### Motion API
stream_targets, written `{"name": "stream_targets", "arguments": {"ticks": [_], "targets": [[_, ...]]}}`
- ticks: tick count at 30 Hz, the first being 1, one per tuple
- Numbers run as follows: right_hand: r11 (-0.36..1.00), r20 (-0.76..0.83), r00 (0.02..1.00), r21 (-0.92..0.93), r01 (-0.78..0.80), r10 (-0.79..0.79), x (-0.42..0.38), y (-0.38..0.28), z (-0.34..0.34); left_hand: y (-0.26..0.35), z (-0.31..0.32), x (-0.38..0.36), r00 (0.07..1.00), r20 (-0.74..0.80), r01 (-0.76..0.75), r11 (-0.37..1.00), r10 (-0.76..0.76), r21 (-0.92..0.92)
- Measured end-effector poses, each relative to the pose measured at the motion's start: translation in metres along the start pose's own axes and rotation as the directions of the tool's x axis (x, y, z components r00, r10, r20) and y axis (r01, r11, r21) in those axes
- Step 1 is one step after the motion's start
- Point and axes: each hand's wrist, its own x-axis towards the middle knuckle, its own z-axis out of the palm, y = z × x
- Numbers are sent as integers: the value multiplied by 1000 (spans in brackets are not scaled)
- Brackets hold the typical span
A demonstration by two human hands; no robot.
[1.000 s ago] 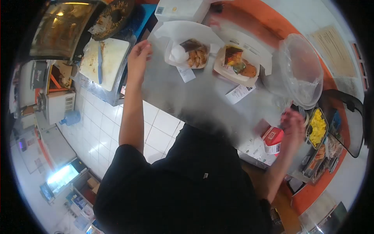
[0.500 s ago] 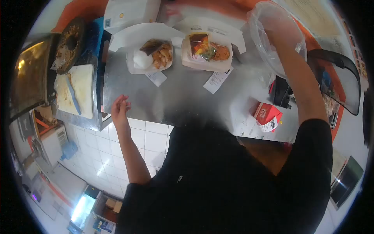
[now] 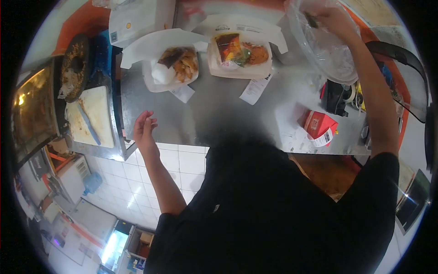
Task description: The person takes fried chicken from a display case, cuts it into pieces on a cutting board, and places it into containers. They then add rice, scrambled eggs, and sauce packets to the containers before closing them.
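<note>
My right hand point(image 3: 335, 22) is inside a clear plastic tub point(image 3: 344, 75) at the top right, its fingers closed on a small dark packet point(image 3: 311, 19). My left hand point(image 3: 145, 125) hovers at the front left edge of the metal counter point(image 3: 219, 105), empty, with its fingers loosely curled and partly apart. Left of centre, an open white box point(image 3: 159, 86) holds rice, browned meat and a dark packet. Beside it, another open box point(image 3: 239, 72) holds fried food and sauce packets.
A red box point(image 3: 319, 125) with a label lies front right, near a black tape dispenser point(image 3: 336, 98). Paper slips point(image 3: 255, 89) lie by the food boxes. A cutting board point(image 3: 96, 109) with a knife point(image 3: 87, 121) is on the left.
My right hand has shifted within the tub, and a dark packet now shows at its fingers. My left hand has barely moved. The whole view has shifted slightly.
</note>
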Motion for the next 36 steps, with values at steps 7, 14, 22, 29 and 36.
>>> {"name": "stream_targets", "arguments": {"ticks": [7,14,22,29,36], "targets": [[649,-454,856,734,200,249,-126,-214,-44,35,63,4,959,237,-126,982,156,-140],[154,227,973,961,-229,35,-172,-347,105,20,119,-83,735,664,502,769,-139,-396],[213,140,969,960,-184,204,-224,-311,140,15,91,-17,959,269,173,940,-92,-295],[85,15,789,993,-86,615,-295,-216,91,32,97,87,557,5,-414,272,830,869],[551,-631,92,585,-595,770,-380,86,156,81,225,-94,803,256,-587,788,538,187]]}}
